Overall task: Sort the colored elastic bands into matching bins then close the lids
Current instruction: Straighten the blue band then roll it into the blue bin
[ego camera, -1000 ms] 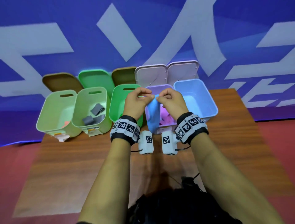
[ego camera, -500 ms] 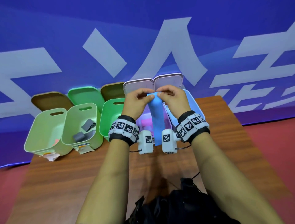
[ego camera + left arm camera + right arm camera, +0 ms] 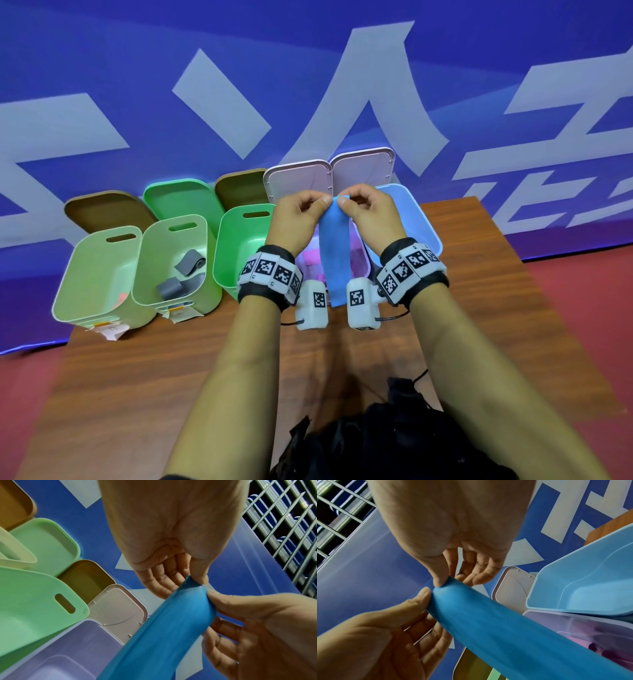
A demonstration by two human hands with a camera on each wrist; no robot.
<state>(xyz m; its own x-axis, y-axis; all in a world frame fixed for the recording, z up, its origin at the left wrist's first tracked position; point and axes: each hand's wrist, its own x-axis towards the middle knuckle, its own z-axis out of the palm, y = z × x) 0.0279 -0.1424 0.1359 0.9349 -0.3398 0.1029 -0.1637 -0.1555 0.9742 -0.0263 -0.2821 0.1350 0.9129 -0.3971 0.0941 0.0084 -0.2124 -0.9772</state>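
Flat blue elastic band (image 3: pixel 335 253): pinched at top edge by left hand (image 3: pixel 298 219) and right hand (image 3: pixel 367 215), hanging over lilac plastic bin (image 3: pixel 365 270), left of pale blue plastic bin (image 3: pixel 432 236). Grey bands (image 3: pixel 178 279) already binned. Lids all open. No legible writing.

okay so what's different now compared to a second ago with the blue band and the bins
Both hands, left hand and right hand, have lifted the blue elastic band higher, so it hangs straighter and longer above the purple bin. Each hand still pinches its top edge. The bins stay in their row with lids open, grey bands where they were.
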